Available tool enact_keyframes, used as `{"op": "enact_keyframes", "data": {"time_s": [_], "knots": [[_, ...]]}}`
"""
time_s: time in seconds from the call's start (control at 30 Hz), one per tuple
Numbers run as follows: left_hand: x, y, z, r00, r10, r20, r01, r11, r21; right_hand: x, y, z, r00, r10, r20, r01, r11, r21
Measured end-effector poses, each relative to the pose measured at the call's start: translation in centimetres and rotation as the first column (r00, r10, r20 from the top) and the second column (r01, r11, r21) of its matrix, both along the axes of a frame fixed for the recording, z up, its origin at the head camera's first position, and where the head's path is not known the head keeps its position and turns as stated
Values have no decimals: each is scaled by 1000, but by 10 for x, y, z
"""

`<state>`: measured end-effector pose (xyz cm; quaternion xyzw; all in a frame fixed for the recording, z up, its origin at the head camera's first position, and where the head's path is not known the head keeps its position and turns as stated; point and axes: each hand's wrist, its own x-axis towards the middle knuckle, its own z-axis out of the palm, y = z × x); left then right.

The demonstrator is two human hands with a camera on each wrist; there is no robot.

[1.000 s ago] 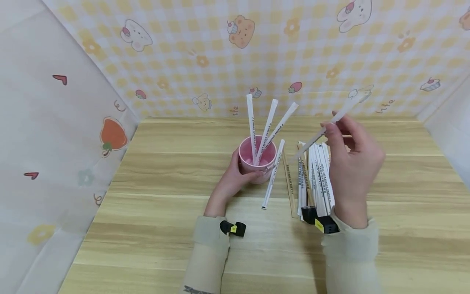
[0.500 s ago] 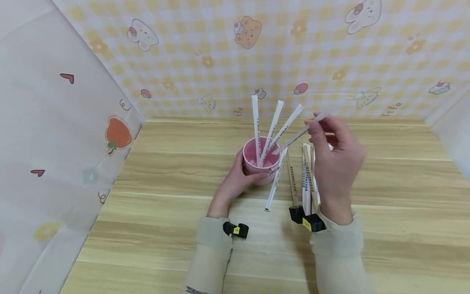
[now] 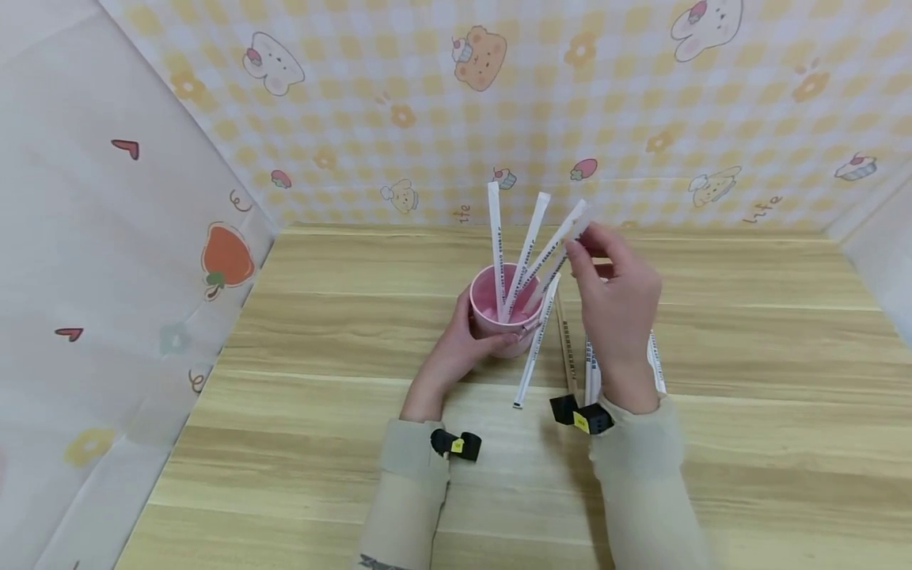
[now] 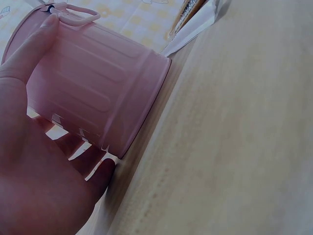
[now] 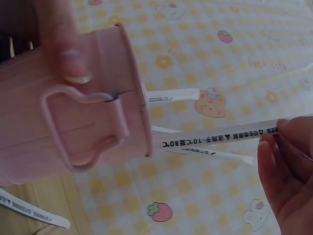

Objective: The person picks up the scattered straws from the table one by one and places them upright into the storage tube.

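Note:
My left hand grips a pink cup from its left side, thumb across the front near the small loop handle and fingers around the other side. Inside the cup lean three paper-wrapped straws, fanned out above the rim. Between thumb and fingertips, my right hand pinches another wrapped straw near its upper end. That straw slants down, its lower end inside the cup's mouth. Dark printing runs along its wrapper.
One white wrapped straw lies right beside the cup, and a brown one lies farther right. Several more straws lie partly hidden under my right hand. A yellow checked cloth hangs behind the wooden table.
My right hand has moved left with its straw, bringing the lower end from beside the cup into its mouth. The straw now stands steeper. My left hand keeps its hold on the cup.

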<state>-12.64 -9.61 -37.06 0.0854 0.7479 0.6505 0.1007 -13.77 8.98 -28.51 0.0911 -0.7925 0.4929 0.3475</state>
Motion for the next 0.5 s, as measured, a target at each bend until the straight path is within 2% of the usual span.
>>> {"op": "enact_keyframes", "data": {"time_s": [0.3,0.5], "knots": [[-1,-1,0,1000,9,0,-9,1000,-30,-11,-7,-21,992,11,129,-27,992,123],[0,0,0,1000,8,9,-7,1000,-29,-14,-10,-29,981,-5,194,-29,985,170]]}}
